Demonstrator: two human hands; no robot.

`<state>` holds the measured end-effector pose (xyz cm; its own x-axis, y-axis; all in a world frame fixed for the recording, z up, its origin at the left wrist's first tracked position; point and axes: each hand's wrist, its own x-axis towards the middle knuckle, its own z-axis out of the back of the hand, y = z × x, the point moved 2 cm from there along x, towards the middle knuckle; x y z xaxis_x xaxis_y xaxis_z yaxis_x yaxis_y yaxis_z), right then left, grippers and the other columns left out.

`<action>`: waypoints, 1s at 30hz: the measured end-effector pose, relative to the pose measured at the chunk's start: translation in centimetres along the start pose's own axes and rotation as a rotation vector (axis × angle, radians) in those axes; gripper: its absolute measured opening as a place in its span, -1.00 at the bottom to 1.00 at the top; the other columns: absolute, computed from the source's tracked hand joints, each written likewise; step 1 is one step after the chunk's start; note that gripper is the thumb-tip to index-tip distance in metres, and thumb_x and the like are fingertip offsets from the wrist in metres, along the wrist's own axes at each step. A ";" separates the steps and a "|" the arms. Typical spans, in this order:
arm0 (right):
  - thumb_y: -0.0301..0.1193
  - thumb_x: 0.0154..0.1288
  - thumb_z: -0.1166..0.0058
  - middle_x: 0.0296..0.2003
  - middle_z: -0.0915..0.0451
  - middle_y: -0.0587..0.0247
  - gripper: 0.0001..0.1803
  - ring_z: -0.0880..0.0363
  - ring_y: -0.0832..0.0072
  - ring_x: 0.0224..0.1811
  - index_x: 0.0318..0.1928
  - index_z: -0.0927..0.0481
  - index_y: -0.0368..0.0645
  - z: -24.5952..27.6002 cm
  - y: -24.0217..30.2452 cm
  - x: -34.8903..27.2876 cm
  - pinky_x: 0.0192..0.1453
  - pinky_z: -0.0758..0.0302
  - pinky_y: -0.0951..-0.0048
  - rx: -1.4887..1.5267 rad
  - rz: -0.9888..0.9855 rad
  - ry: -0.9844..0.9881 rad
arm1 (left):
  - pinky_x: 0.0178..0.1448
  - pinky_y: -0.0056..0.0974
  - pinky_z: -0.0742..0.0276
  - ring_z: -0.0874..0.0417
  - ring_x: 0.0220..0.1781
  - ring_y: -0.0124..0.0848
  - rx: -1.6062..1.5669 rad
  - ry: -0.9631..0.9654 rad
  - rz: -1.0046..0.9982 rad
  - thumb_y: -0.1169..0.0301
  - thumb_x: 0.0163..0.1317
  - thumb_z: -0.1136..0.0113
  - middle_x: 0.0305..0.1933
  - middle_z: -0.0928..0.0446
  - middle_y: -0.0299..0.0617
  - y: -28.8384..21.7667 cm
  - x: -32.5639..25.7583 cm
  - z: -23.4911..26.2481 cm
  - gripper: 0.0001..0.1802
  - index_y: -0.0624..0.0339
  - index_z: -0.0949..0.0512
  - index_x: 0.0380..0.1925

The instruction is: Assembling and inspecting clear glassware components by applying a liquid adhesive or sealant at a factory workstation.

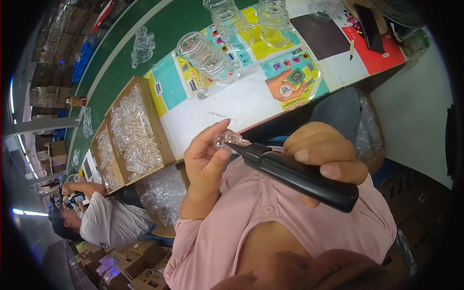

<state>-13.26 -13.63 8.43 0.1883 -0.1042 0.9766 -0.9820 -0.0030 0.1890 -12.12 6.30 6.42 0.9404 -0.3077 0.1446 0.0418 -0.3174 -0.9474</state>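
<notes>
Small clear plastic piece (226, 139) held up in mid-air in front of the chest, above the near edge of the tabletop (227, 104), pinched between thumb and fingertips of the left hand (207, 162). Left hand raised with fingers pointing upward, index finger curved over the top of the piece, thumb pressed against its lower side, wrist bent back, forearm running down into a pink sleeve (203, 241). Metal tip of a black electric screwdriver (299, 176) touching the clear piece from the right. Right hand (324, 154) wrapped around the screwdriver's thick black body from above, fingers curled tightly over it, thumb laid along the near side, tool slanting down to the right with its rear end sticking out past the hand. Beyond the hands, on the tabletop, colourful printed sheets (285, 72) and several clear plastic jars (208, 58). To the left, open cardboard boxes (135, 130) filled with small clear plastic parts. Further left, a green conveyor belt (125, 63) carrying more clear pieces. At lower left, another person in a white shirt (108, 222) bent over the same line.
</notes>
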 end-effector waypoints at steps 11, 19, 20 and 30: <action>-0.58 0.02 -0.11 -0.34 -0.42 -0.07 -0.63 -0.44 0.32 -0.56 -0.19 -0.23 -0.29 -0.7 0.4 0.2 -0.53 -0.46 0.35 -0.054 0.071 0.059 | 0.01 -0.29 -0.50 -0.60 -0.13 -0.29 0.048 -0.055 -0.032 0.47 0.10 -0.24 -0.18 -0.52 -0.04 -0.1 0.0 -0.3 -0.51 0.43 -0.37 0.03; -0.59 0.01 -0.10 -0.33 -0.41 -0.09 -0.62 -0.44 0.31 -0.56 -0.19 -0.23 -0.30 -0.9 0.4 0.3 -0.56 -0.44 0.34 -0.033 0.100 0.059 | -0.07 -0.37 -0.43 -0.54 -0.16 -0.34 0.434 -0.167 -0.248 0.52 -0.03 -0.34 -0.19 -0.51 -0.06 -0.3 -0.2 0.3 -0.56 0.41 -0.48 -0.10; -0.59 0.01 -0.10 -0.33 -0.41 -0.10 -0.62 -0.44 0.31 -0.56 -0.18 -0.22 -0.30 -0.9 0.4 0.4 -0.56 -0.44 0.34 -0.028 0.095 0.067 | -0.07 -0.37 -0.43 -0.54 -0.16 -0.34 0.435 -0.168 -0.250 0.52 -0.03 -0.34 -0.19 -0.51 -0.06 -0.3 -0.2 0.3 -0.56 0.41 -0.48 -0.10; -0.19 0.16 -0.15 -0.33 -0.44 -0.09 -0.52 -0.49 0.30 -0.57 -0.13 -0.25 -0.28 -0.4 0.7 0.0 -0.56 -0.53 0.35 -0.027 0.000 0.067 | -0.09 -0.35 -0.44 -0.55 -0.16 -0.30 0.678 -0.144 -0.423 0.61 -0.10 -0.34 -0.19 -0.53 -0.03 -1.2 -0.4 0.1 -0.55 0.34 -0.50 -0.12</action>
<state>-13.90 -13.25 8.59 0.1895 -0.0377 0.9812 -0.9814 0.0238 0.1904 -12.48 6.92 7.41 0.8316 -0.1504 0.5346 0.5552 0.2459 -0.7945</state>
